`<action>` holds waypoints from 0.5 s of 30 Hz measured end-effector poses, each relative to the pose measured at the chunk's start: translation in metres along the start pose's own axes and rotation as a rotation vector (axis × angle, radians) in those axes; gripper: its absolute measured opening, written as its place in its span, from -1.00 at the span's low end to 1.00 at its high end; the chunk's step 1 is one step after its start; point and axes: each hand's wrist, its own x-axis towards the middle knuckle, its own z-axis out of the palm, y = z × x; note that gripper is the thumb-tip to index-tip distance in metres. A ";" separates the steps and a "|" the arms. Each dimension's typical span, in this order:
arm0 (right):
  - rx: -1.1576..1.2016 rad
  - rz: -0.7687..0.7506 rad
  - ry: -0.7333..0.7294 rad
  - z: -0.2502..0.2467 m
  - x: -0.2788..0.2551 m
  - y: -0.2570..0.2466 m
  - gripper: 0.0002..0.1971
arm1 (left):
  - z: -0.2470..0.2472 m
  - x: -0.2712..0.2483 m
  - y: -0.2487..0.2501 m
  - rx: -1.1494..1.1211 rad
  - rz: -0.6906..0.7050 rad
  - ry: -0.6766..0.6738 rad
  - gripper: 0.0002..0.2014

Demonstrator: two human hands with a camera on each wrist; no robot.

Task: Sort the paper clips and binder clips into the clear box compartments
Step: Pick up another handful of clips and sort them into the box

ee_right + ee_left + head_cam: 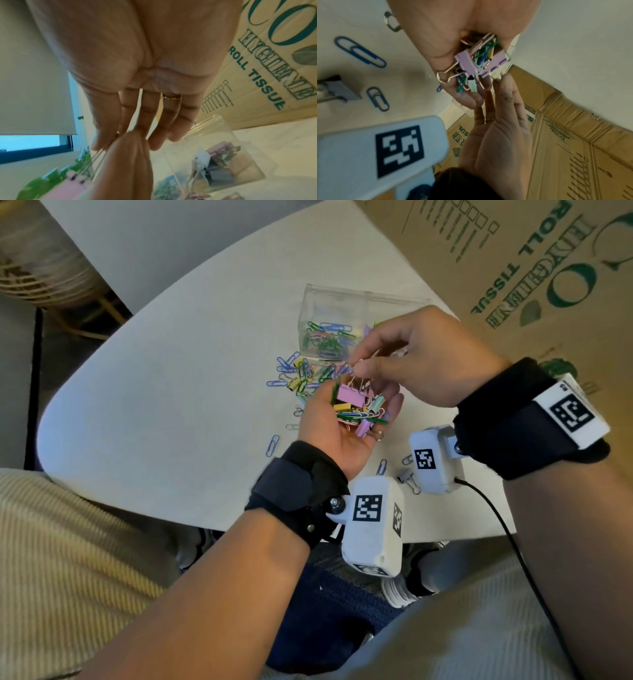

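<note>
Head view showed the left hand (337,426) palm up over the white surface (164,392), cupped round a heap of mixed clips (359,410) — pink, yellow and mint binder clips tangled with green and blue paper clips. The right hand (411,361) was above it, thumb and forefinger pinching the wire handles of one pink binder clip (348,393) at the top of the heap; its other fingers stayed loosely bent. In the right wrist view these handles appeared only as thin blurred lines between the fingertips (104,143), and the clip body was cut off at the lower edge.

Behind the hands stood the clear box (342,302). One compartment held coloured paper clips (329,338); the right hand covered the other side of the box in the head view. The right wrist view showed binder clips (217,169) inside a compartment, but soft and out of focus.

More paper clips lay loose (294,371) on the surface beside the box, and a grey binder clip (407,475) lay near the wrist cameras — partly hidden by them. A cardboard carton (548,268) stood just behind the box.
</note>
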 end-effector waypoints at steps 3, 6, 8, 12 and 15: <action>0.131 -0.044 0.036 -0.009 -0.002 0.000 -0.97 | -0.001 0.001 0.006 -0.015 0.002 -0.015 -0.57; 0.290 -0.017 0.193 -0.021 -0.001 0.006 -0.94 | -0.001 0.001 0.010 -0.053 0.000 -0.030 -0.65; 0.388 0.028 0.348 -0.027 0.001 0.013 -0.92 | -0.002 0.002 0.011 -0.065 0.003 -0.046 -0.66; 0.408 0.134 0.523 -0.028 0.007 0.021 -0.91 | -0.005 0.003 0.010 -0.068 0.009 -0.047 -0.66; 0.243 0.175 0.524 -0.024 0.013 0.027 -0.85 | -0.007 0.004 0.009 -0.072 0.009 -0.049 -0.66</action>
